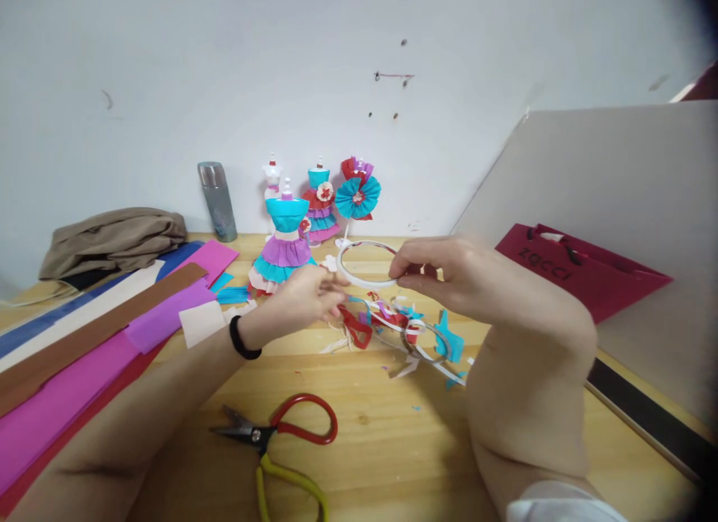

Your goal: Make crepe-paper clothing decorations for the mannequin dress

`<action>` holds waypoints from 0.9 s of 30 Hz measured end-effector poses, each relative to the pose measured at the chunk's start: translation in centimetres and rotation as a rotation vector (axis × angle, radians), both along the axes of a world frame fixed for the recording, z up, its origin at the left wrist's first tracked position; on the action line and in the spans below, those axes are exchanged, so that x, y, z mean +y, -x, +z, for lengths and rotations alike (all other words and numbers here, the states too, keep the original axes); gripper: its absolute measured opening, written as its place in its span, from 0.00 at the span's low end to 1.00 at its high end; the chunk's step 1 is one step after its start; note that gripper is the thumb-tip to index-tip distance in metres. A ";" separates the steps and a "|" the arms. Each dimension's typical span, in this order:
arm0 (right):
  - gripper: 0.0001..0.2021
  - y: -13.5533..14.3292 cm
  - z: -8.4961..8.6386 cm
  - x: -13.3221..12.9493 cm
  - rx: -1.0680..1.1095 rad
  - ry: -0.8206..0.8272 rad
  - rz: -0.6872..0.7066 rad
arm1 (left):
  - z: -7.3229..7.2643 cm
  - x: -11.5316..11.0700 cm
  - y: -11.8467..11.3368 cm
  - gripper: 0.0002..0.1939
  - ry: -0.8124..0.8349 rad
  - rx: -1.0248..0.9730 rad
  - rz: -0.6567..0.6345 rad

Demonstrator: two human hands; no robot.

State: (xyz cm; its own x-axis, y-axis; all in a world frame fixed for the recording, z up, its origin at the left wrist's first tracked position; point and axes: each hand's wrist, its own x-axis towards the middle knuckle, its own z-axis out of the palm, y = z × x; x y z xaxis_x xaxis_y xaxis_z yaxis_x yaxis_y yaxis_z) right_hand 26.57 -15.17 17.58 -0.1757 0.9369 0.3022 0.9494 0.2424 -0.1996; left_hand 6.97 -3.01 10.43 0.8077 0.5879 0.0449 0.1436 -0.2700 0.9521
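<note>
My right hand pinches the right side of a thin white roll of tape, held up above the table. At its left edge is my left hand, with fingers drawn together; what they hold, if anything, I cannot make out. Just behind the left hand stands a small mannequin in a blue and purple crepe-paper dress. Under the hands lie paper scraps, along with another tape roll. Nearer to me rest scissors with one red and one yellow handle, their blades apart.
Coloured crepe-paper sheets spread over the left side, with a brown cloth behind them. A grey flask and more dressed mannequins stand by the wall. At the right leans a dark red paper bag.
</note>
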 end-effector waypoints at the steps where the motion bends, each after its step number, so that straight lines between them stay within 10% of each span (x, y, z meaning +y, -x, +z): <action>1: 0.07 0.0 0.1 0.0 -0.004 0.013 0.013 | 0.4 0.0 0.0 0.04 0.095 -0.038 0.047; 8: 0.10 -0.3 0.0 0.3 0.009 0.018 0.085 | 1.9 -0.1 0.5 0.19 0.601 -0.247 0.087; 27: 0.06 -1.1 -0.3 0.5 0.116 -0.047 0.115 | 2.7 0.8 2.2 0.11 0.428 -0.289 -0.135</action>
